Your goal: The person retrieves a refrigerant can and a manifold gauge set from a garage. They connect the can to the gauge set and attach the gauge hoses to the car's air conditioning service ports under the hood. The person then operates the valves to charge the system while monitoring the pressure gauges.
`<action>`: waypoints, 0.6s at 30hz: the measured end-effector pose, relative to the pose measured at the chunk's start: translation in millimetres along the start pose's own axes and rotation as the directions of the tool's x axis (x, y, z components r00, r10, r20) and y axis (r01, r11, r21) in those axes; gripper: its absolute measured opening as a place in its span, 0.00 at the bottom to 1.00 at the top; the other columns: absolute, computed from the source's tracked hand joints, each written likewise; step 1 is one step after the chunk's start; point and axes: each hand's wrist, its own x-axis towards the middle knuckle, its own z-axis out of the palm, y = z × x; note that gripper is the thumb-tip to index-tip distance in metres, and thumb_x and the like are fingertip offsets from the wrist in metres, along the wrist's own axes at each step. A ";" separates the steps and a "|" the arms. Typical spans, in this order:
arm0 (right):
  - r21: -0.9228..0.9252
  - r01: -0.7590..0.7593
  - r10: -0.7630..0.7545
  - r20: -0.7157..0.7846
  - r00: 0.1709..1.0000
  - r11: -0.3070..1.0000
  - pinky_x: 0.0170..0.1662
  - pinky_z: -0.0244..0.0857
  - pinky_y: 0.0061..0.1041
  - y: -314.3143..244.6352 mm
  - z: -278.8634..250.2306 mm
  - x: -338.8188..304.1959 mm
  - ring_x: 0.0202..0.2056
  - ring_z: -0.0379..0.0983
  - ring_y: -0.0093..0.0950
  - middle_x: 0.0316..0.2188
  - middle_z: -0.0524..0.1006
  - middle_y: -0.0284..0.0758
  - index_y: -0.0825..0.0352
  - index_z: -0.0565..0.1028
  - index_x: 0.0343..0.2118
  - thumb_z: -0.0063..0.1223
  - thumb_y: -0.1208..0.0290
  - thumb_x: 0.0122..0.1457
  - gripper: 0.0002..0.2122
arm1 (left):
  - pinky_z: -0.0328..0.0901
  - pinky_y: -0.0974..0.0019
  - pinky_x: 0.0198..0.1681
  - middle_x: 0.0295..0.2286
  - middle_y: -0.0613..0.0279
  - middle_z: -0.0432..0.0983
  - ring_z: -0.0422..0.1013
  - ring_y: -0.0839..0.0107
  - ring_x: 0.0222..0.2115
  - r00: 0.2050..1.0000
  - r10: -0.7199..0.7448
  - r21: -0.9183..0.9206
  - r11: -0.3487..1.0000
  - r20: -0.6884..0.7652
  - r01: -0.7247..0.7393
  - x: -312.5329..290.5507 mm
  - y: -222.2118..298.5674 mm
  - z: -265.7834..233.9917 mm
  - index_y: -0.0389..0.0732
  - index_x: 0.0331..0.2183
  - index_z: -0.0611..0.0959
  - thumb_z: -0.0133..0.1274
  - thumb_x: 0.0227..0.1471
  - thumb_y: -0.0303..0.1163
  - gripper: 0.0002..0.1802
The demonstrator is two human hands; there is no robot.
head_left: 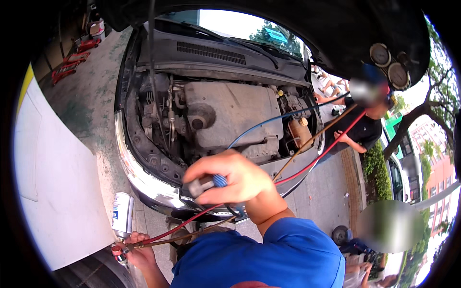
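Note:
My right hand is raised over the front edge of the engine bay, slightly blurred. Its fingers close around a hose coupler with a silver metal end and a blue knob. A blue hose runs between this hand and the gauges at upper right. At lower left, my left hand grips hose ends and fittings, one part red. Above them stands an upside-down spray-type can, white and blue. A red hose and a brownish-yellow hose reach the left hand.
Round pressure gauges hang below the raised hood. The engine cover lies under my right hand. A white panel stands at left. Red floor jacks are behind it. A person in black stands at right.

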 end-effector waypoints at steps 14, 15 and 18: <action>-0.195 -0.046 0.050 0.019 0.999 0.980 0.37 0.64 0.42 -28.7 212.8 -17.1 0.34 0.71 0.46 0.31 0.71 0.45 0.68 0.66 0.36 0.55 0.66 0.53 0.14 | 0.64 0.63 0.40 0.33 0.63 0.75 0.69 0.66 0.32 0.984 -0.169 -0.076 0.983 -0.057 0.165 -103.6 -41.6 42.9 0.44 0.43 0.76 0.41 0.57 0.54 0.25; -0.187 -0.041 0.051 0.050 0.997 0.981 0.38 0.65 0.41 -27.0 211.0 -18.8 0.34 0.71 0.47 0.32 0.72 0.46 0.68 0.67 0.39 0.56 0.65 0.52 0.16 | 0.61 0.66 0.33 0.25 0.64 0.70 0.64 0.68 0.26 0.937 -0.135 0.116 0.988 0.322 0.103 -105.8 -42.0 52.7 0.45 0.37 0.76 0.41 0.57 0.56 0.24; -0.042 -0.042 0.049 0.186 0.981 0.998 0.41 0.66 0.37 -27.9 205.1 -25.8 0.38 0.72 0.44 0.40 0.72 0.47 0.68 0.64 0.53 0.63 0.61 0.48 0.31 | 0.58 0.65 0.30 0.21 0.65 0.66 0.62 0.68 0.24 0.947 -0.195 0.118 0.978 0.255 0.170 -113.4 -23.3 60.8 0.46 0.35 0.74 0.40 0.58 0.56 0.22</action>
